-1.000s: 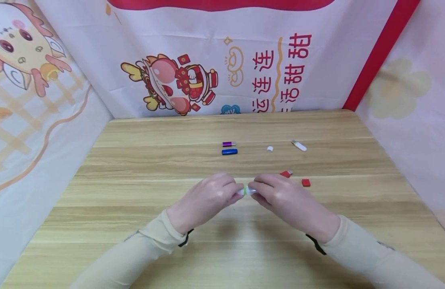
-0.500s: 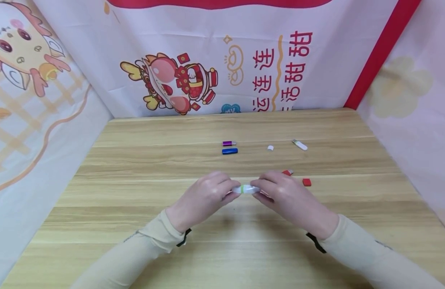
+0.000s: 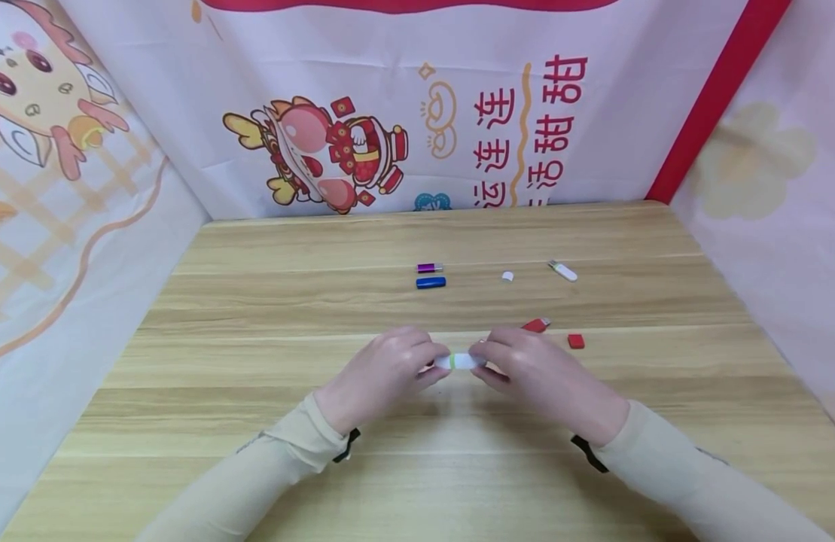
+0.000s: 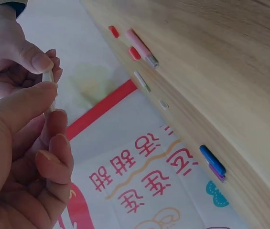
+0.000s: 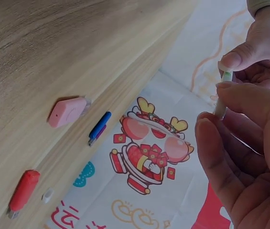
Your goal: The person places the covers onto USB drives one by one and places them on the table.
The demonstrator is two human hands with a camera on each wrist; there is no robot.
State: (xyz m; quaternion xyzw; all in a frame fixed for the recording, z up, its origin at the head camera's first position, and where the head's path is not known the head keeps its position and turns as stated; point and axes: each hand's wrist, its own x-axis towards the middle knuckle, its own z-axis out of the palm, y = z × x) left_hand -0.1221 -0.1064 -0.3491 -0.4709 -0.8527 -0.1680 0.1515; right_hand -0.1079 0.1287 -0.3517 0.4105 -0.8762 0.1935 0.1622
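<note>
Both hands hold a white USB flash drive (image 3: 463, 361) with a green band, raised over the table in front of the person. My left hand (image 3: 386, 369) pinches its left end between thumb and fingers. At the other end, the thumb and fingers of my right hand (image 3: 549, 384) pinch the white body. The fingertips cover both ends of the drive. Just beyond the right hand lies a red USB drive (image 3: 537, 325), with its red cap (image 3: 576, 341) to the right. A pink USB drive (image 5: 68, 112) shows in the wrist views, mostly hidden behind the right hand in the head view.
Farther back on the wooden table (image 3: 254, 301) lie a purple USB drive (image 3: 427, 268), a blue stick-shaped piece (image 3: 431, 283), a small white cap (image 3: 508, 276) and an uncapped white USB drive (image 3: 563, 271). A printed cloth (image 3: 417, 113) hangs behind the table.
The green band has shifted slightly left, and more of the white body shows between the fingers. Both hands keep their hold at nearly the same spot.
</note>
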